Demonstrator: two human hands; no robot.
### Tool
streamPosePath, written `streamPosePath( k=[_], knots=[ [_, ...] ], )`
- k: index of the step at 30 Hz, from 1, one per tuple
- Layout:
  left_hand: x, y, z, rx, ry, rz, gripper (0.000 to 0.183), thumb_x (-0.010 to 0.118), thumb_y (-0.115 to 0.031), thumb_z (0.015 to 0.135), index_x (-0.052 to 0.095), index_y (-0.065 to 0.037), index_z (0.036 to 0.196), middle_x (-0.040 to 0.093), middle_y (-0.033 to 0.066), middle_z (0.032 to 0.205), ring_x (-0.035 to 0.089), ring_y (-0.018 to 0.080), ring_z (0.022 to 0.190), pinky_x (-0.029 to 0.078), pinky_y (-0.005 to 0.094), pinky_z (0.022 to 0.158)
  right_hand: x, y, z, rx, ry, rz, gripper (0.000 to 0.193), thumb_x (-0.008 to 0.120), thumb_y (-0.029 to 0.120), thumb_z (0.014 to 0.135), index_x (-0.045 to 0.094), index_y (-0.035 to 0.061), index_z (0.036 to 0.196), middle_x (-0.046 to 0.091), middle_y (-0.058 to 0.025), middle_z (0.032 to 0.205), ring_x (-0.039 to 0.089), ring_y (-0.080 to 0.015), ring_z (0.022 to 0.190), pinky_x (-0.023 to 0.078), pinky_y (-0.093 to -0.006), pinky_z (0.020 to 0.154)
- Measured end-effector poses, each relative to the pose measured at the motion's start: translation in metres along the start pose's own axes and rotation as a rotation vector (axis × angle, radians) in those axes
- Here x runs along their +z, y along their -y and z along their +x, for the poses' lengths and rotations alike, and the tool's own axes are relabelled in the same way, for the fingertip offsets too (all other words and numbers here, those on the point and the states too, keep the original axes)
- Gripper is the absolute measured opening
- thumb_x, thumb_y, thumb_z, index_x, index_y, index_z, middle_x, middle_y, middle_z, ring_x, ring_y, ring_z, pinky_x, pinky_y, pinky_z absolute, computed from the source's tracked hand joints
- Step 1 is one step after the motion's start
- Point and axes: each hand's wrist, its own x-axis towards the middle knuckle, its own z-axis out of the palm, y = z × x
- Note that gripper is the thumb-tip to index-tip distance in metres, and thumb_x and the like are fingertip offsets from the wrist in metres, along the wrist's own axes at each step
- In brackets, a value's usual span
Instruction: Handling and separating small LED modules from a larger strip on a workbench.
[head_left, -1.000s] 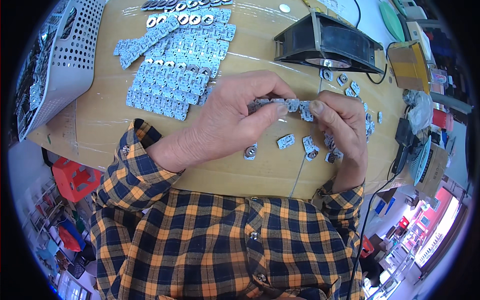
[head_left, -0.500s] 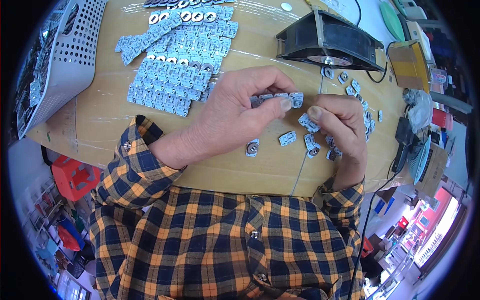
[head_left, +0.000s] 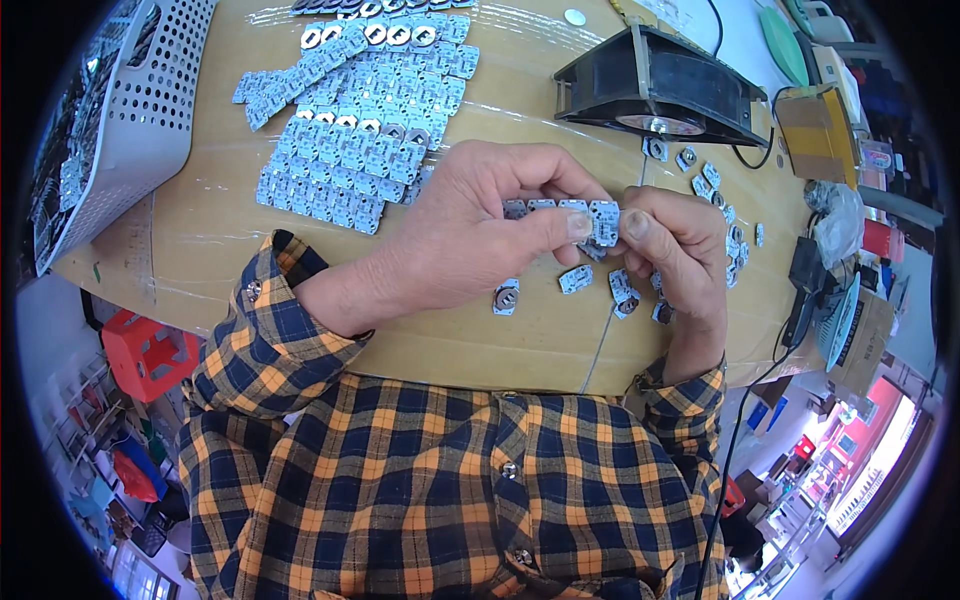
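A short strip of small light-blue circuit boards [head_left: 605,213] is pinched between the thumb and fingers of my left hand [head_left: 465,220]. My right hand [head_left: 682,240] is closed at the strip's right end, its thumb and finger gripping the edge of the end board. Part of another board shows just under that end; whether it is joined to the strip I cannot tell. On the table below lie loose single boards: a plain one [head_left: 576,279] and one bearing a round metal part [head_left: 507,297]. More loose boards [head_left: 624,296] lie beside and partly beneath my right hand.
Rows of joined boards [head_left: 330,185] cover the table's left side, some with round metal parts. A white perforated basket [head_left: 155,110] holds more at the far left. A black fan [head_left: 660,85] stands behind my hands. Single boards [head_left: 735,240] are scattered right, near a black cable [head_left: 765,370].
My right hand's single board, held apart below the strip before, has come up to the strip's right end. The strip has shifted slightly right and down, and the hands now meet.
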Motion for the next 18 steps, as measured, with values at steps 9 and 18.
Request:
streamPosePath(
  k=[9, 18],
  knots=[
    [-0.005, -0.001, 0.001, 0.043, 0.012, 0.09, 0.019, 0.065, -0.012, 0.092, 0.067, 0.0, 0.106, 0.069, 0.003, 0.075, 0.056, 0.0017, 0.059, 0.041, 0.016, 0.051, 0.001, 0.002, -0.002, 0.002, 0.007, 0.015, 0.03, 0.059, 0.019, 0.097, 0.064, -0.0012, 0.076, 0.051, 0.0016, 0.056, 0.041, -0.0042, 0.048, 0.03, -0.0221, 0.044],
    [-0.011, 0.006, 0.001, 0.064, 0.127, 0.161, 0.017, 0.064, -0.01, 0.091, 0.067, 0.0, 0.104, 0.068, 0.0018, 0.076, 0.059, 0.0039, 0.063, 0.046, 0.0163, 0.06, 0.002, 0.001, 0.002, -0.013, 0.237, -0.112, 0.03, 0.059, 0.019, 0.097, 0.064, -0.0014, 0.075, 0.052, -0.0003, 0.056, 0.043, -0.0057, 0.048, 0.032, -0.0236, 0.045]
  ],
)
